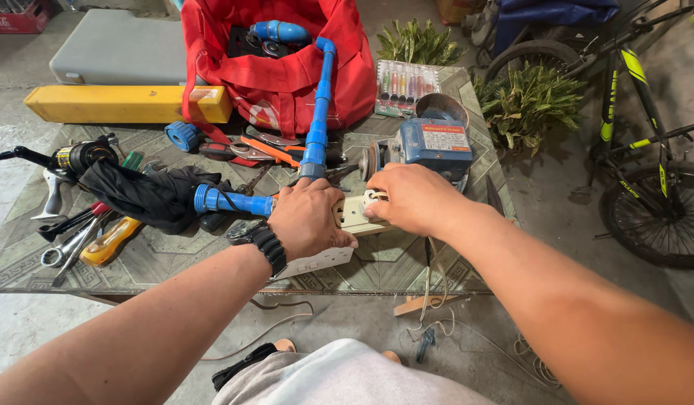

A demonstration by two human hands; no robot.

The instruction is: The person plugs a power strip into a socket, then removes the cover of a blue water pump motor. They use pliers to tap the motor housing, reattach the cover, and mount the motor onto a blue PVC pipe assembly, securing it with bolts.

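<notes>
My left hand (309, 219), with a black watch on its wrist, presses down on a cream power strip (351, 214) that lies on the patterned low table (407, 262). My right hand (411, 196) is closed around a white plug (372, 199) at one of the strip's sockets. A white cord (435, 289) hangs from under that hand over the table's near edge. Just beyond my hands stands a blue bench grinder (437, 142). A blue pipe assembly (317, 120) runs from the red bag (276, 75) down to an elbow beside my left hand.
Pliers, wrenches, screwdrivers and a black cloth (148, 195) cover the table's left half. A yellow box (126, 103) and a screwdriver set (407, 86) lie at the back. A bicycle (647, 165) and potted plants (527, 101) stand to the right. Loose cord lies on the floor.
</notes>
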